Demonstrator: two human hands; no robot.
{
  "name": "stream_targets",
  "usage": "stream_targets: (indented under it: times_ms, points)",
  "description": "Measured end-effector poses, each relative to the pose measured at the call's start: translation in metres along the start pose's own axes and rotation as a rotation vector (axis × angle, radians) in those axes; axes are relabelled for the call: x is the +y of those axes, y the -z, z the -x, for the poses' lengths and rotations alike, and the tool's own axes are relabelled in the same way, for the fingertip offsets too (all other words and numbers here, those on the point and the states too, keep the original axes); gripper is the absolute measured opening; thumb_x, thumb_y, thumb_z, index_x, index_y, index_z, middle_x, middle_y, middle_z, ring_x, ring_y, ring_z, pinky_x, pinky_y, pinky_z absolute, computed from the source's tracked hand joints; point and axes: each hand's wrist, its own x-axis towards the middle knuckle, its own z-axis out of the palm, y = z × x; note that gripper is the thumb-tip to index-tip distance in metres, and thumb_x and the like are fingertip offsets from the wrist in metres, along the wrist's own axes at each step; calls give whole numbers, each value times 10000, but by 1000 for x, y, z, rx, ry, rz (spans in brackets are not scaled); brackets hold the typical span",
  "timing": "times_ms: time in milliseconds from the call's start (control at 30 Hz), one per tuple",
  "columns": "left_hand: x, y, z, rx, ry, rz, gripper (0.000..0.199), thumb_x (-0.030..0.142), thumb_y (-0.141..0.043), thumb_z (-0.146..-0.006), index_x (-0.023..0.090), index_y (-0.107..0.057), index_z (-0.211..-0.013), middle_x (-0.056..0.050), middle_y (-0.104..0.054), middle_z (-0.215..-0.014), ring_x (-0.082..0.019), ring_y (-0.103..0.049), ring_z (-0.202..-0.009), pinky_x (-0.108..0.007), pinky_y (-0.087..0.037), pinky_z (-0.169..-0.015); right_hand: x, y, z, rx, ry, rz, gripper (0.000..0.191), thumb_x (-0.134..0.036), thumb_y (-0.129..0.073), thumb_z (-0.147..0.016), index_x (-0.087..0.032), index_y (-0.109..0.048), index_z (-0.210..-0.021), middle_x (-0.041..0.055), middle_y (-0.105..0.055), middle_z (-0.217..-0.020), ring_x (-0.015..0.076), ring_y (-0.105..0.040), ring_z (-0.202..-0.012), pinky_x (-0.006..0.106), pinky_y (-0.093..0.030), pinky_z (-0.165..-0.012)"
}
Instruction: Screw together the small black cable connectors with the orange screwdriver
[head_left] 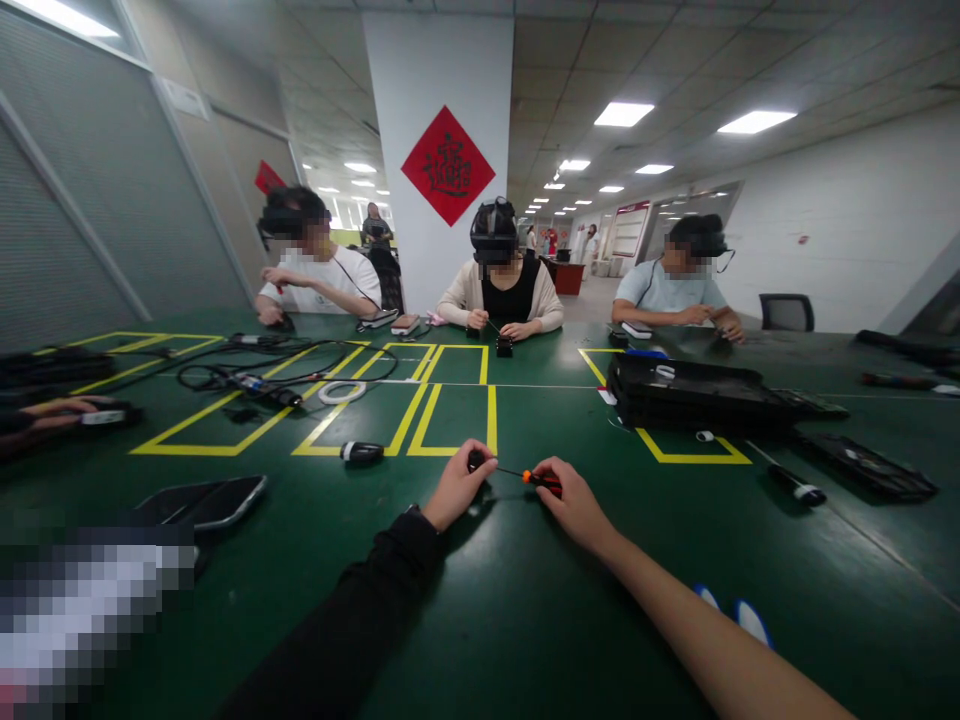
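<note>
1. Here is the left hand [454, 490], dark sleeve behind it, out over the green table [480, 630]: thumb and fingers pinch a small black part [475, 461], largely hidden by the grip.
2. Across to the right hand [576, 505], bare-armed, fingers closed around the orange-and-black handle of a screwdriver [541, 482].
3. The screwdriver lies almost level between the two hands, its thin shaft pointing at the left hand's pinch; whether the tip touches the small black part, one cannot tell.
4. Just beyond the left hand, a black-and-white cylinder [361, 453] lies on its side near the yellow tape [491, 420].
5. Farther out, a white cable coil [342, 392] sits beside tangled black cables [247, 375].
6. Over on the right, a large black case [690, 393] rests on the table, a small white ring [664, 371] on top.
7. And across the table, three people in headsets sit with their hands at the tabletop or raised.
</note>
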Motion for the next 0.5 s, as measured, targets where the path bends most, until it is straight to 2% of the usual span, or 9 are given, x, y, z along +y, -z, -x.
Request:
stream_targets:
  times_ms: [133, 267, 400, 500]
  points:
    - [-1, 0, 0, 3, -12, 10, 120, 286, -530, -744, 174, -516, -788, 6, -545, -774, -123, -501, -733, -242, -386, -709, 1, 0, -1, 8, -33, 11, 195, -211, -452, -807, -189, -566, -963, 45, -560, -956, 161, -505, -905, 317, -397, -830]
    - [1, 1, 1, -7, -10, 16, 146, 309, -538, -740, 178, -515, -802, 11, -539, -767, -122, -498, -730, -237, -382, -705, 2, 1, -1, -19, -6, 37, 252, -223, -352, -863, -190, -599, -907, 51, -570, -918, 161, -504, -903, 317, -383, -841]
    - [1, 0, 1, -8, -5, 10, 162, 325, -531, -742, 178, -511, -807, 10, -532, -762, -125, -494, -729, -241, -378, -705, 0, 2, 0, -4, 15, 30, 166, -198, -456, -806, -190, -579, -918, 42, -565, -933, 165, -502, -903, 315, -389, -831]
    - [-2, 0, 1, -19, -20, 17, 143, 303, -535, -740, 180, -507, -808, 15, -523, -753, -123, -492, -723, -243, -376, -703, 0, 1, 1, 2, 9, 20, 187, -196, -515, -766, -194, -560, -947, 35, -559, -953, 164, -501, -906, 311, -392, -831]
